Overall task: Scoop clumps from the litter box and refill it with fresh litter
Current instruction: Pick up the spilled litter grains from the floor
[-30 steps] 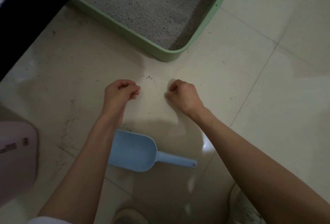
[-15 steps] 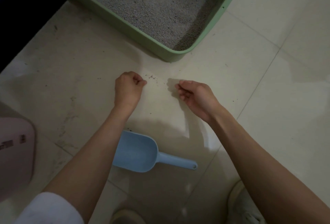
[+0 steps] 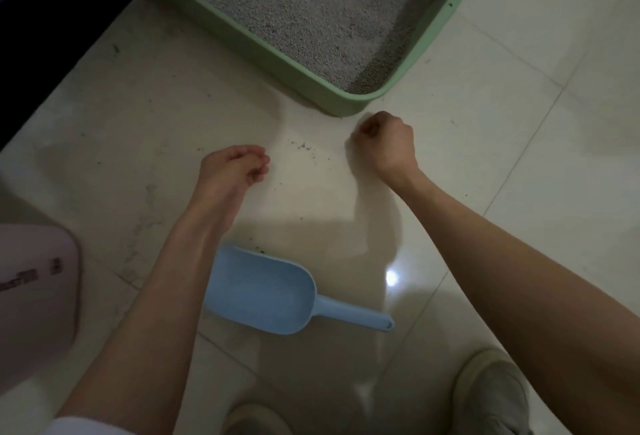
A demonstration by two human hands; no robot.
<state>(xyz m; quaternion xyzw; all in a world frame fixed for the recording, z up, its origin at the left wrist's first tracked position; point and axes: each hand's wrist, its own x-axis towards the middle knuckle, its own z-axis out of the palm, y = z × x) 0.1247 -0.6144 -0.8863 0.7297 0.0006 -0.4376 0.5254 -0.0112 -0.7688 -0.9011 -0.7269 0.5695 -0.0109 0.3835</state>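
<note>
My left hand (image 3: 235, 166) and right hand (image 3: 386, 143), fingers curled, contents hidden, flank spilled grains (image 3: 304, 147) mid-frame; scoop (image 3: 266, 290) lies below, box (image 3: 311, 84) above.

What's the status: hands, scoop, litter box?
Left hand and right hand curled, low over spilled grains. Scoop on floor, untouched. Litter box holds litter. Nothing blocking.

no text can be read here; the pale pink container (image 3: 33, 299) at the left edge of the frame carries some dark marks on its side, maybe characters, but they are too blurred and too small to make out
</note>
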